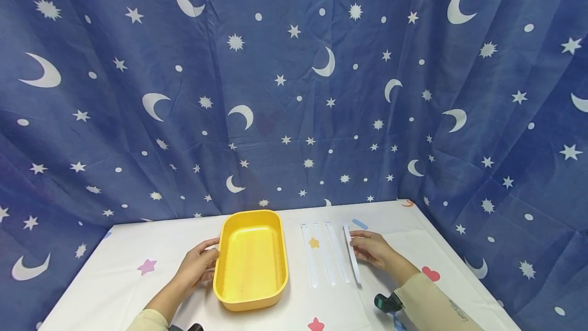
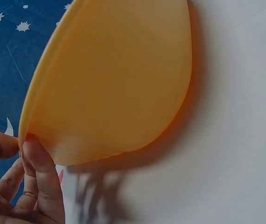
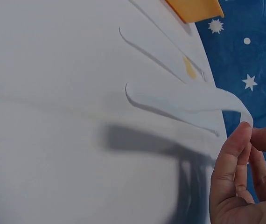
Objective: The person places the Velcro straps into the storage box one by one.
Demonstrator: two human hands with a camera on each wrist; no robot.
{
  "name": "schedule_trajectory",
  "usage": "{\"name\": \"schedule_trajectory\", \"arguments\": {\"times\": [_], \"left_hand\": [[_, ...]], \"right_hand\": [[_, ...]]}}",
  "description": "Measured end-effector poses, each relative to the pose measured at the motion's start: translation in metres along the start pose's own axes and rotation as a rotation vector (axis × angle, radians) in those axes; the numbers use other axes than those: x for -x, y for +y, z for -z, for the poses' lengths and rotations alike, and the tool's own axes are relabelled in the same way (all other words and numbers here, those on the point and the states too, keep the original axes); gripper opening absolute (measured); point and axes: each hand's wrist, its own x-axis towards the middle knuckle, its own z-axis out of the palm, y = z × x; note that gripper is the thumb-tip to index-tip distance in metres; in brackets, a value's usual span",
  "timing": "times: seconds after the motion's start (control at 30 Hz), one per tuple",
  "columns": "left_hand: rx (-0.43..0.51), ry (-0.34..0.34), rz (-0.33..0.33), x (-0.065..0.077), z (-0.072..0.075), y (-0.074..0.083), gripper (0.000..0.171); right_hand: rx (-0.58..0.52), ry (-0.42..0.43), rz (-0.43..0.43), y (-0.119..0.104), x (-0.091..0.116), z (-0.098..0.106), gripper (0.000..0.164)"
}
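A yellow rectangular plastic tray [image 1: 250, 264] with rounded corners stands on the white tabletop, with nothing in it. At its left side my left hand [image 1: 196, 265] pinches the rim between thumb and fingers; the left wrist view shows the tray's outer wall [image 2: 119, 79] there. My right hand [image 1: 371, 250] pinches a thin white strap [image 1: 352, 259] near its far end. That strap [image 3: 207, 95] bends at the fingertips and is lifted over the table. Left of it lie three similar white straps [image 1: 325, 257], side by side, each with a small head at the far end.
The white tablecloth [image 1: 151, 295] carries printed coloured shapes, such as a pink star [image 1: 147, 266] and a red heart [image 1: 431, 273]. Behind and to the right hangs a blue curtain [image 1: 275, 132] with moons and stars, meeting the table's far edge.
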Motion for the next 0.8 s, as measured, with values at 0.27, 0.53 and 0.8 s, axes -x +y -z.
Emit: {"name": "schedule_trajectory", "arguments": {"times": [0.27,0.53,0.8], "left_hand": [[0.010,0.007,-0.025,0.002,0.000,0.001,0.056],[-0.016,0.020,-0.049,0.005,0.001,0.004,0.053],[-0.033,0.030,-0.058,0.004,0.001,0.005,0.051]], "right_hand": [[0.014,0.014,-0.023,-0.008,0.005,-0.008,0.052],[0.014,0.032,-0.039,-0.018,0.008,-0.016,0.051],[0.008,-0.020,-0.027,-0.025,0.013,-0.026,0.052]]}}
